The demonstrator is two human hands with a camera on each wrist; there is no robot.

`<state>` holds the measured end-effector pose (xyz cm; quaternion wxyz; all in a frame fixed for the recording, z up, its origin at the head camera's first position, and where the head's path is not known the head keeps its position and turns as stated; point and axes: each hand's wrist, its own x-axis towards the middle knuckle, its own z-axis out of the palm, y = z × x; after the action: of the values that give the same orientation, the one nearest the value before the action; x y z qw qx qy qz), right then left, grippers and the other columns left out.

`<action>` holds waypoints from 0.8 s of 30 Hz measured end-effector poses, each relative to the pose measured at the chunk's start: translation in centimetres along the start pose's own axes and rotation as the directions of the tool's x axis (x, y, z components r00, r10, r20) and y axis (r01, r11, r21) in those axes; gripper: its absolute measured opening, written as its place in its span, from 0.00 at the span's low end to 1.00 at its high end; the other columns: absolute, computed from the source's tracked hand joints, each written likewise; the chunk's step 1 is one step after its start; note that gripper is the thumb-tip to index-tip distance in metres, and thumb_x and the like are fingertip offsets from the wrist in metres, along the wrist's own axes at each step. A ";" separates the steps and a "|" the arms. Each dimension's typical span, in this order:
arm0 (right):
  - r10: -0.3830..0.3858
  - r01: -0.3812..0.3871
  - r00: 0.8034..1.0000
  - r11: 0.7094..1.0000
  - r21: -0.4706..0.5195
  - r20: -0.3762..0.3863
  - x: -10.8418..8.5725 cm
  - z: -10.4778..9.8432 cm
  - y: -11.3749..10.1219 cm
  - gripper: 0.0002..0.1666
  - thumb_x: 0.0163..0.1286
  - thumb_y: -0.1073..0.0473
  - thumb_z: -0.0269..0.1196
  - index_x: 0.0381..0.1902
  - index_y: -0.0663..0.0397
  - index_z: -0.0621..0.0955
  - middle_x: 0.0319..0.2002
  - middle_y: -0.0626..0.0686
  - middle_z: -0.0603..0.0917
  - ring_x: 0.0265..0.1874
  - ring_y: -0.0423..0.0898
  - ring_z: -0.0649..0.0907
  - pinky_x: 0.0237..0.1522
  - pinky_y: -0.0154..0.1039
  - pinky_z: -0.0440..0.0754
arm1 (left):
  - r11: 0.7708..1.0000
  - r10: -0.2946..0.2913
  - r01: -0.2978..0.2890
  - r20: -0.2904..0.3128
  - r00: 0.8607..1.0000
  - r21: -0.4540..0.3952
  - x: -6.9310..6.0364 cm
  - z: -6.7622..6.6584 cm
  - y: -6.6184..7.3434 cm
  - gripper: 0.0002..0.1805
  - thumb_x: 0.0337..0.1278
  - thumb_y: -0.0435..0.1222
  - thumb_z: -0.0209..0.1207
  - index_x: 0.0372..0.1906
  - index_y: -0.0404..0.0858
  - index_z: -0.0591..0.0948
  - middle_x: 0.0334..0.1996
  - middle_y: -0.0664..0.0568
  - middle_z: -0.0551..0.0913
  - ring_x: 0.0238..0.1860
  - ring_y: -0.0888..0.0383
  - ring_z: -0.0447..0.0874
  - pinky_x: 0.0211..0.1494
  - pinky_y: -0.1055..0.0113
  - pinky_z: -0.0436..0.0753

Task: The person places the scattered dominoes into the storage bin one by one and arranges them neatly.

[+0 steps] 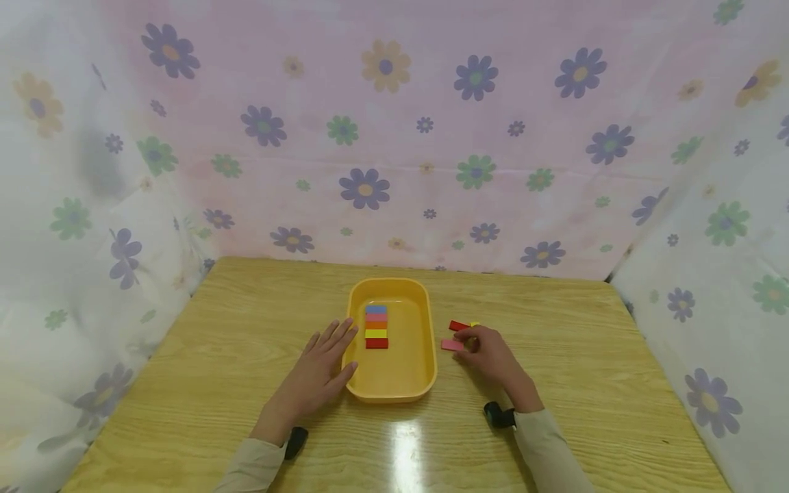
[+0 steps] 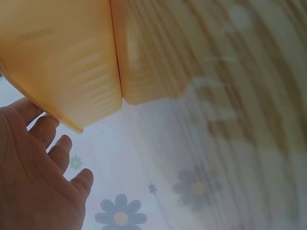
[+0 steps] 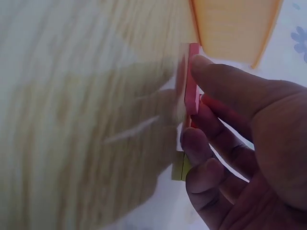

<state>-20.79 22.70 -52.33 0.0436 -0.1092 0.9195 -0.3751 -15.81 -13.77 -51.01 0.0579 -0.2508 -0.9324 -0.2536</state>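
A yellow plastic tray (image 1: 425,383) stands on the table. Inside it, toward its left side, blue, pink, orange, yellow and red (image 1: 377,344) blocks lie side by side in a column. My left hand (image 1: 314,380) rests on the tray's left rim with its fingers spread and fairly straight; the left wrist view shows its fingertips at the tray wall (image 2: 72,62). To the right of the tray, my right hand (image 1: 491,356) pinches a flat pink block (image 3: 192,79) at the tabletop, thumb against its face. Beside that hand lie a red block (image 1: 458,326) and a yellow block (image 1: 474,324), partly hidden.
The wood-grain table (image 1: 555,342) runs out on both sides of the tray. Flower-printed cloth (image 1: 394,137) hangs behind it and along both sides. Small black wrist cameras (image 1: 498,415) sit at both wrists.
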 end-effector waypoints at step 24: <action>-0.044 0.046 0.998 0.998 -0.052 0.044 -0.3 0.1 -0.8 0.11 0.64 0.62 0.73 0.45 0.54 0.88 0.37 0.47 0.86 0.32 0.43 0.77 0.37 0.39 0.79 | 1.000 -0.017 0.017 0.011 1.000 -0.017 -0.2 -0.1 0.2 0.35 0.75 0.47 0.54 0.79 0.39 0.62 0.81 0.49 0.56 0.81 0.43 0.51 0.79 0.36 0.51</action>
<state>-20.36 22.14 -51.81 0.0522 -0.1390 0.9253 -0.3489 -15.56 -13.75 -50.88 0.0485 -0.2445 -0.9327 -0.2607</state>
